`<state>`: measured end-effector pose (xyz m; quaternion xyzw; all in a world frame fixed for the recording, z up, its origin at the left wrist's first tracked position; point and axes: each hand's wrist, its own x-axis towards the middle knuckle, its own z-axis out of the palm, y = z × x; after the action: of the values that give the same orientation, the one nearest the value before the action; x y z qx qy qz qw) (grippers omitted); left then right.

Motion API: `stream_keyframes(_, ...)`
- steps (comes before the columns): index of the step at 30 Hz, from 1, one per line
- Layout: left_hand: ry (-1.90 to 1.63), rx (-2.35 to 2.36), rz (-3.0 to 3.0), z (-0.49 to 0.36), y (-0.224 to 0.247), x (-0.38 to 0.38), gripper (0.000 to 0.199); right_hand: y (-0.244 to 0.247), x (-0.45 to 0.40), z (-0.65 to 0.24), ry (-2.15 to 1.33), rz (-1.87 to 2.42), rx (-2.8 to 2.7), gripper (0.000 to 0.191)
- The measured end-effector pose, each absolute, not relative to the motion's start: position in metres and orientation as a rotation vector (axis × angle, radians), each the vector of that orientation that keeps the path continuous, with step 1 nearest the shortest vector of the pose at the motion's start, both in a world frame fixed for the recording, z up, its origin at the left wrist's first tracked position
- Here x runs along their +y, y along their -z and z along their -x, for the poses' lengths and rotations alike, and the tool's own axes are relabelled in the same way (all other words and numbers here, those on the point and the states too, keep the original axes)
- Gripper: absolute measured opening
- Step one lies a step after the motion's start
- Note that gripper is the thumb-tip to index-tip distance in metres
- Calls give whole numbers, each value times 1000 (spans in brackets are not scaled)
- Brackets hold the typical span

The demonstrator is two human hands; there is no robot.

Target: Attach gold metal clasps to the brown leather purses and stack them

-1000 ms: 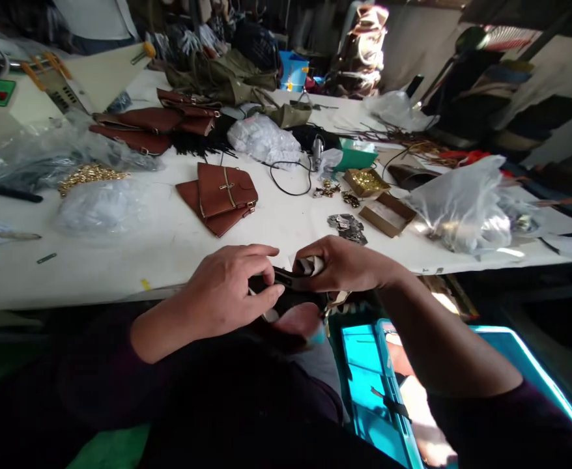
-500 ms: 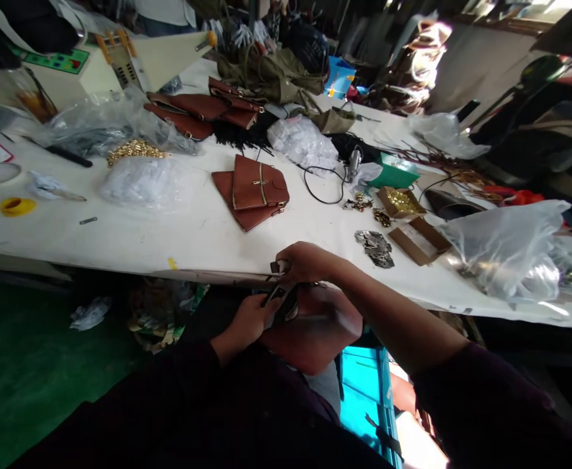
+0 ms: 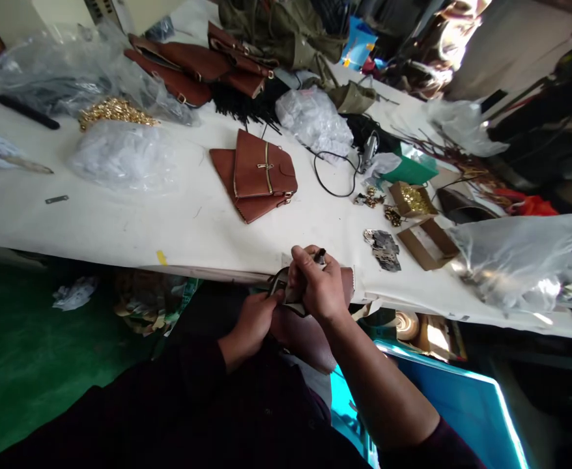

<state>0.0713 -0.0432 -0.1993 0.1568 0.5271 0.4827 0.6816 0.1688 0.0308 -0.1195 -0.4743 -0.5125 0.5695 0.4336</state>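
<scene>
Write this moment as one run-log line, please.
Left hand: grips bag | right hand: holds dark-tipped item above bag | table: brown pouches, metal plates

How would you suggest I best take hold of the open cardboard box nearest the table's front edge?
I would pinch the cardboard box by its near wall, from above and in front: the top is open, the wall upright, and the plastic bag crowds its right side.

A nearly black top (image 3: 247,417) is showing a faint purple tint on its right sleeve (image 3: 449,446), which is leaving the forearm (image 3: 384,384) bare.
</scene>
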Motion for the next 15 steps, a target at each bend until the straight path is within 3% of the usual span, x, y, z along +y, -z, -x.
stream_keyframes(7, -1098, 1147, -222, -76, 192, -37, 36, 138, 31, -171, -1070, 1063, -1170, 39)
stream_keyframes(15, -1073, 1175, -288, -74, 196, -35, 42, 146, 53, -164, -1164, 1088, -1025, 47)
